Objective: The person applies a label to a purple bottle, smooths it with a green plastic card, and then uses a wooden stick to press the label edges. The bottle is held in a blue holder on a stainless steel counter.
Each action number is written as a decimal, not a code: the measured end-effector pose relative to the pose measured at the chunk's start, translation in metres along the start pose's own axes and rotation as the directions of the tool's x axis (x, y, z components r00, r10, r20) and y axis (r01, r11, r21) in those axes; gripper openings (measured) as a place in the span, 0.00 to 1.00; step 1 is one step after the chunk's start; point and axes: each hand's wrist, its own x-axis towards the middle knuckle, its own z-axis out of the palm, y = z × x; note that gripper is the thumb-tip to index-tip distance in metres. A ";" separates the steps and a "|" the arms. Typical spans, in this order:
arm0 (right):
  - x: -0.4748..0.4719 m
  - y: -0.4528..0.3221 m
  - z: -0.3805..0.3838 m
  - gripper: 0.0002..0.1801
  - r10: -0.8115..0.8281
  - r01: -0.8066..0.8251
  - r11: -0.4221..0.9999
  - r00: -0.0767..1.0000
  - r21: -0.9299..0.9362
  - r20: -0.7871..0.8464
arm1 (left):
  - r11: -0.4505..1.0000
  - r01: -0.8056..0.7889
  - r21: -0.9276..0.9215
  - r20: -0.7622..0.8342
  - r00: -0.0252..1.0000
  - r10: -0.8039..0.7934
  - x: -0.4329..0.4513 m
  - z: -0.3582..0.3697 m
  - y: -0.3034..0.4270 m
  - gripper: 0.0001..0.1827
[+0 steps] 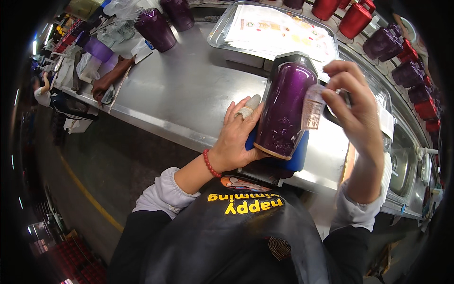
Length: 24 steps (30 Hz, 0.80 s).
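A glossy purple bottle-shaped vessel leans in front of me, its narrow neck pointing away and a tan rim at its base. My left hand supports it from the left and below, a pale cover on one finger. In my right hand, a translucent printed film is pinched between thumb and fingers beside the vessel's right side. Whether the film touches the vessel is unclear. Under the vessel is a blue support, and a dark angular block stands behind its neck.
A metal tray of printed sheets stands at the back. More purple vessels are at back left, near a brown cloth. Red and purple vessels line a conveyor at right, beyond a sink. A person is far left.
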 end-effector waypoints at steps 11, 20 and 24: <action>0.003 0.021 0.036 0.07 -0.028 0.017 0.990 0.997 -0.137 -0.077 | 0.718 0.182 -0.672 0.047 0.978 -0.204 0.054 -0.024 0.013 0.41; -0.005 0.014 0.039 0.10 -0.057 0.005 0.984 0.957 -0.180 -0.285 | 0.600 0.243 -0.763 0.126 0.965 -0.230 0.080 -0.005 0.011 0.44; -0.038 0.005 0.054 0.21 -0.057 -0.012 0.963 0.967 -0.269 -0.248 | 0.608 0.230 -0.760 0.124 0.969 -0.213 0.080 -0.008 0.012 0.44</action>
